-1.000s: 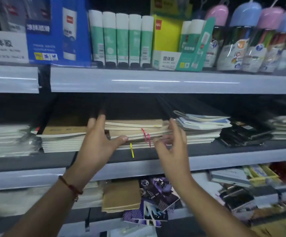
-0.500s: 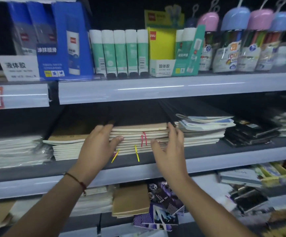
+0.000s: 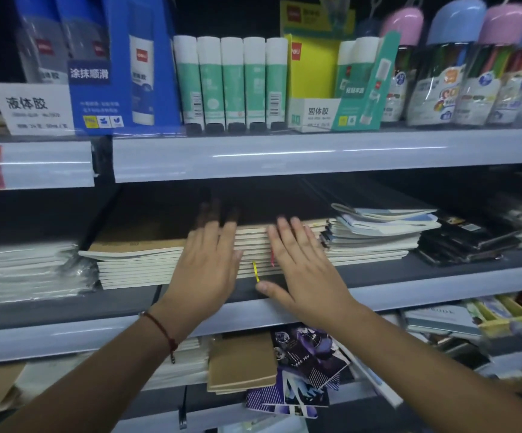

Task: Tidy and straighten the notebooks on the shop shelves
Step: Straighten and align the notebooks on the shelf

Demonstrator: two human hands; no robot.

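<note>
**Two Flat Hands Push the Notebook Pile Straight**

Shop shelves [image 3: 315, 154] fill the view, with glue sticks [image 3: 231, 82] up at 12 o'clock. On the middle shelf, near the center, sits a pile of brown notebooks [image 3: 134, 260]. The left hand [image 3: 205, 273] lies flat on the front edge of the pile, fingers straight, holding nothing. The right hand [image 3: 303, 273] is flat too, just at 3 o'clock from the left one, fingers spread on the same pile. These books look thin, light and bendy, so they may slide easily. Pushing on the stiff front edges with flat palms seems best. Small ribbons [image 3: 256, 271] hang out and could snag.
</note>
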